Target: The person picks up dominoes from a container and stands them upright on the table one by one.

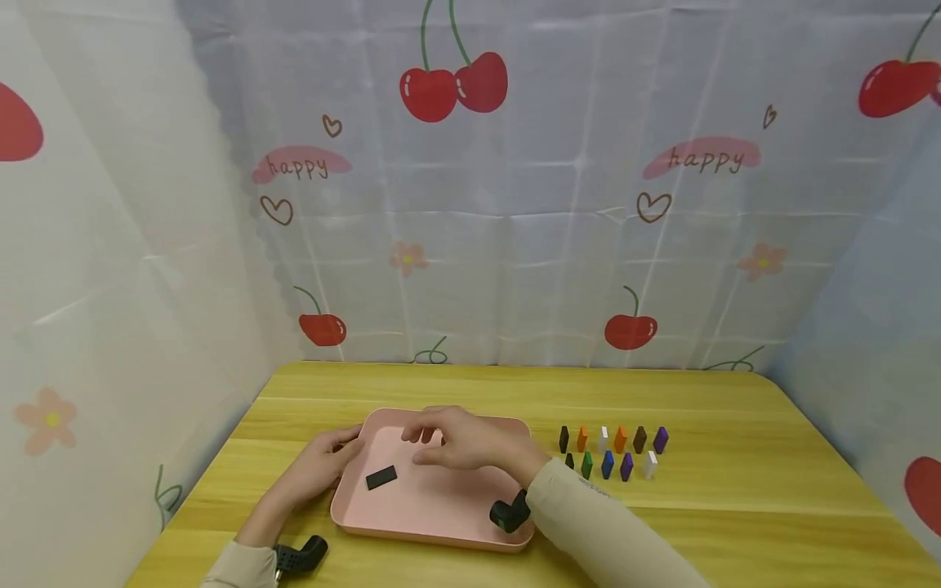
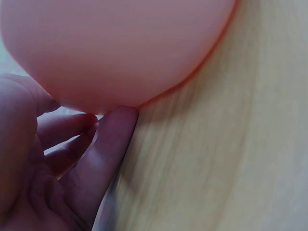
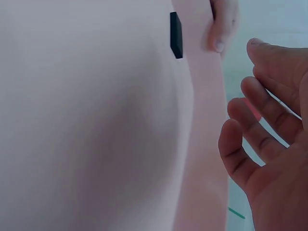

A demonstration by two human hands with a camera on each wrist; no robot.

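Observation:
A shallow pink tray (image 1: pixel 434 531) rests on the wooden table. Flat on its floor, toward the left side, lies one black domino-like block (image 1: pixel 381 478), also visible in the right wrist view. My left hand (image 1: pixel 318 467) holds the tray's left edge; in the left wrist view the thumb (image 2: pixel 113 132) and bent fingers touch the rim. Above the tray hovers my right hand (image 1: pixel 459 438), fingers loosely bent and apart, holding nothing. In the right wrist view, a gap shows between its fingers and thumb, and the block lies away from them.
Right of the tray, several coloured blocks stand upright in two rows, among them an orange block (image 1: pixel 621 439), a blue block (image 1: pixel 607 465) and a white block (image 1: pixel 650 465). A cherry-patterned curtain (image 1: pixel 470 245) hangs behind the table (image 1: pixel 698 523) and at both sides.

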